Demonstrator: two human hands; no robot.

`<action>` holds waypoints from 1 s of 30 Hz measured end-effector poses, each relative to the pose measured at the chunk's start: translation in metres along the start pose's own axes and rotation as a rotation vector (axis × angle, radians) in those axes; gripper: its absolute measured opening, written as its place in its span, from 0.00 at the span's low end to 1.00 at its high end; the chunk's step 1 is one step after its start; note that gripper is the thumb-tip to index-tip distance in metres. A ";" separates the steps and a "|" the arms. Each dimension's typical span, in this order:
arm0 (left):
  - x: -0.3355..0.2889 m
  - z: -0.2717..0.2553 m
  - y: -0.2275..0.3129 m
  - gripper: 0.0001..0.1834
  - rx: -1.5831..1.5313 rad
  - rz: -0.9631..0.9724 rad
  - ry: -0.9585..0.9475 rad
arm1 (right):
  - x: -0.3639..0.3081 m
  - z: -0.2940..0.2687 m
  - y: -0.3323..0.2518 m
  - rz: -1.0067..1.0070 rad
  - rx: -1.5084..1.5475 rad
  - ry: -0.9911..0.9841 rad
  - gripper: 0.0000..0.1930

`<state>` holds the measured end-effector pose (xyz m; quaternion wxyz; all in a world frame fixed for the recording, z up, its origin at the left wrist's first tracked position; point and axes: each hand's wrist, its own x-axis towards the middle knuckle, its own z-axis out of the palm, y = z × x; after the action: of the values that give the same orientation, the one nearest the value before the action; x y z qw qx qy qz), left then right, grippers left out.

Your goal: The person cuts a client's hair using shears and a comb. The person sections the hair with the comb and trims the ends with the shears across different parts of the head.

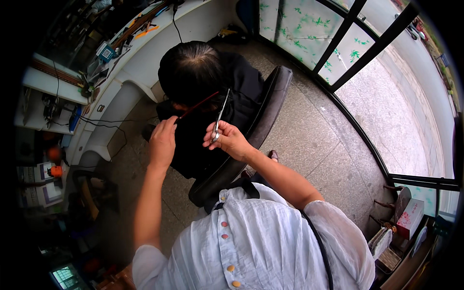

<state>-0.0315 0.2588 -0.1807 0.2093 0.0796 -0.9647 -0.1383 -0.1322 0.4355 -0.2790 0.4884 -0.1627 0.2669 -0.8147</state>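
Black hair could be miscut by slim silver scissors pinched in the right hand if the left hand, pinching a thin red comb, is jogged.

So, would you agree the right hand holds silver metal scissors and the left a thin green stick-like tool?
Not quite: the head view shows the thin stick-like tool in the left hand is red; the right hand does hold silver metal scissors.
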 end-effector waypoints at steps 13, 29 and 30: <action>-0.036 -0.009 -0.027 0.11 -0.055 -0.036 -0.159 | 0.010 0.018 0.019 -0.137 -0.142 -0.037 0.14; 0.001 0.003 0.000 0.12 -0.014 -0.025 -0.015 | -0.006 0.000 0.000 -0.010 0.068 0.002 0.11; -0.004 0.009 -0.004 0.12 -0.016 -0.017 -0.029 | -0.008 0.003 0.002 -0.039 0.127 0.035 0.11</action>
<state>-0.0314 0.2578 -0.1917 0.1946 0.0841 -0.9658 -0.1490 -0.1254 0.4413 -0.2775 0.4771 -0.1224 0.2199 -0.8421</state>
